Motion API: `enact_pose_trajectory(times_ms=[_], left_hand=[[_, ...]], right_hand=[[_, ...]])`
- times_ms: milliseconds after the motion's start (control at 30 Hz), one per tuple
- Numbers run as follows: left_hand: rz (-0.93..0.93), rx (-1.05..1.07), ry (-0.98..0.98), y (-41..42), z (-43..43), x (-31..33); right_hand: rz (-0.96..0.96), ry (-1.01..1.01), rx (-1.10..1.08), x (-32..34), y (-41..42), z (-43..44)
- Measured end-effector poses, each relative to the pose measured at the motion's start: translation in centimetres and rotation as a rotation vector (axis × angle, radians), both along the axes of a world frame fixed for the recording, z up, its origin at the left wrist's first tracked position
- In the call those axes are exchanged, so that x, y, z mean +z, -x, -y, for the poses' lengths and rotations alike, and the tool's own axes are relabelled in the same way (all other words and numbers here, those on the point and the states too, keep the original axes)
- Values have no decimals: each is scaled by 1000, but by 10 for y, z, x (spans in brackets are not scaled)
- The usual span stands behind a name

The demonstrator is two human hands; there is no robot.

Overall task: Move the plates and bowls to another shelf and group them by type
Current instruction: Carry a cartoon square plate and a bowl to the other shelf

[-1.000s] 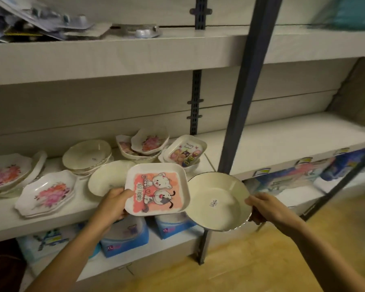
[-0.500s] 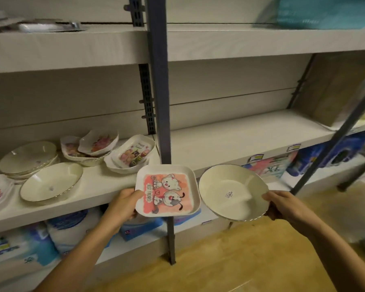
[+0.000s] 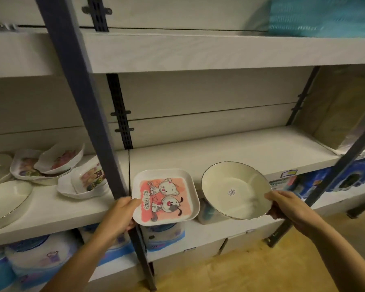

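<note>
My left hand (image 3: 120,216) grips the left edge of a square white plate (image 3: 165,197) printed with two cartoon animals on pink. My right hand (image 3: 287,205) holds the right rim of a round cream bowl (image 3: 235,189) with a small sticker inside. Both dishes hang in the air in front of the right-hand shelf (image 3: 240,150), just past the dark upright post (image 3: 97,123). On the left-hand shelf (image 3: 51,209) lie a cream oval dish (image 3: 4,199), two flowered bowls (image 3: 51,163) nested askew, and a patterned square bowl (image 3: 86,182).
An upper shelf board (image 3: 198,51) runs overhead with a teal package (image 3: 325,15) on it. A cardboard sheet (image 3: 341,110) leans at the right end. Blue and white packs (image 3: 40,260) fill the shelf below. A slanted post (image 3: 335,178) crosses on the right above the wooden floor (image 3: 230,270).
The view has swung right. Both hands carried the square plate and the cream bowl past the upright post, from the left shelf section to in front of the right one.
</note>
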State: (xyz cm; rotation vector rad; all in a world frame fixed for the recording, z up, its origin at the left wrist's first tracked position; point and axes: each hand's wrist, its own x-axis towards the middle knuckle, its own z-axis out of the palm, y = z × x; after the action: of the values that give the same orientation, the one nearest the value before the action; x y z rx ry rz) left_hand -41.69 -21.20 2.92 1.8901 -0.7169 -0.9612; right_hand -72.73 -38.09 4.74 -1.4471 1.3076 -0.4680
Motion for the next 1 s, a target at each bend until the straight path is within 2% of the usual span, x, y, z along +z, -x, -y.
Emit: enact_pose_trajectory(times_ms=[133,333,433,700,833,1000], left_hand=[[28,66,-6,12,27,-2],[78,151,-90,19,46,3],[34,190,-73,17,50,9],[92,456,-47,36,75,20],[173,564,-154,36,88,18],[102,649,-172,29,98,20]], right_hand=[[-6,31,55,-1,5,47],[20,-24,172,-8,-1,102],[5,-30,240,-12,-14,130],[13,8,426,-32,-82,197],[8,-22,460,-48,-124,214],[-40,-67,441,-69,-165,219]])
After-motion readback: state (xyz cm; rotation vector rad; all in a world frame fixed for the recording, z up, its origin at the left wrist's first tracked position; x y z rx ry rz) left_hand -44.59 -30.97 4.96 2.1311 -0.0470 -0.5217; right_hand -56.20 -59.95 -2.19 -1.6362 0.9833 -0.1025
